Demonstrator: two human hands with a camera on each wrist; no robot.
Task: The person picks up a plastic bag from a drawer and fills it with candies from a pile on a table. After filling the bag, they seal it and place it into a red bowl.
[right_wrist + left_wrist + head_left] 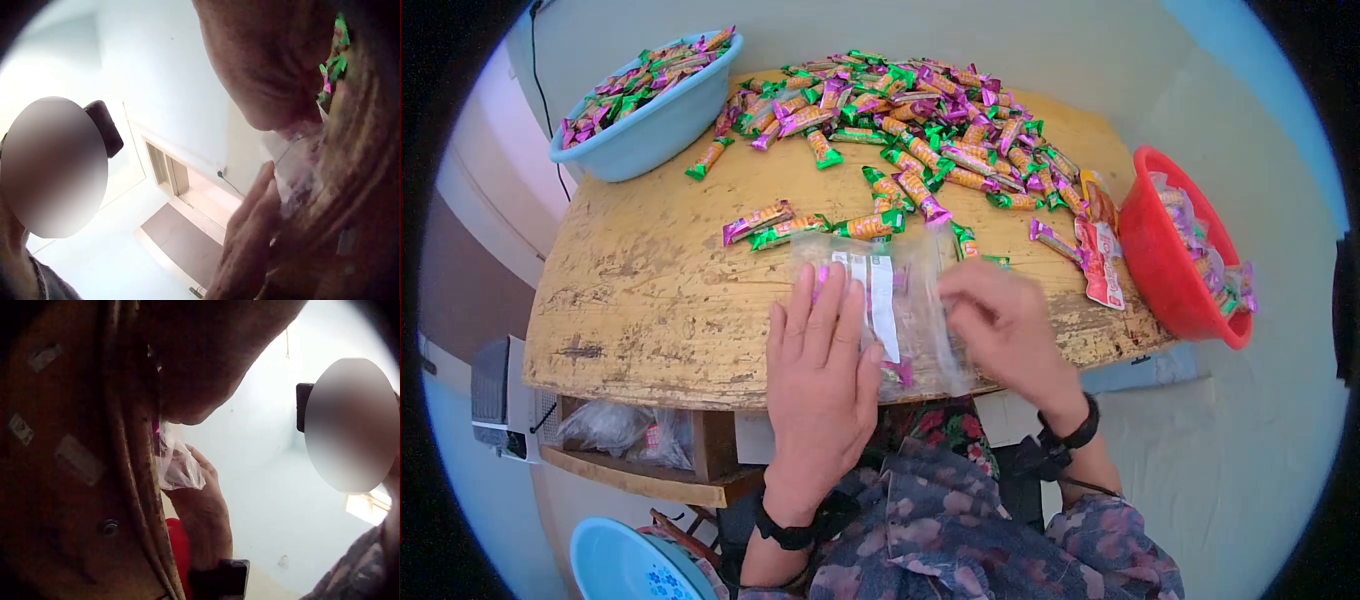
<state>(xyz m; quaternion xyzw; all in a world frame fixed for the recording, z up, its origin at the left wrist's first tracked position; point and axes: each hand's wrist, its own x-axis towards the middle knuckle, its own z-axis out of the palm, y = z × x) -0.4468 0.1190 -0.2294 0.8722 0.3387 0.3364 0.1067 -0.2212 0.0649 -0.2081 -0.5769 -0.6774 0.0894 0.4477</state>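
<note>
A clear plastic bag (922, 325) lies near the front edge of the table, with a white paper label (882, 318) and a few purple-wrapped snack bars showing through it. My left hand (820, 375) presses flat on the bag's left part, fingers straight. At its right edge, my right hand (1012, 325) pinches the plastic between thumb and curled fingers. In the left wrist view, crumpled plastic (178, 464) stands up beside the right hand (203, 500). Just behind the bag lie loose snack bars (870, 225) in green and purple wrappers.
A big heap of snack bars (920, 110) covers the table's back. A blue basin (655, 120) full of bars stands back left; a red basin (1175, 260) with bagged bars leans at the right edge. Beside it lies a red-and-white packet (1100, 265). Below left is another blue basin (615, 560).
</note>
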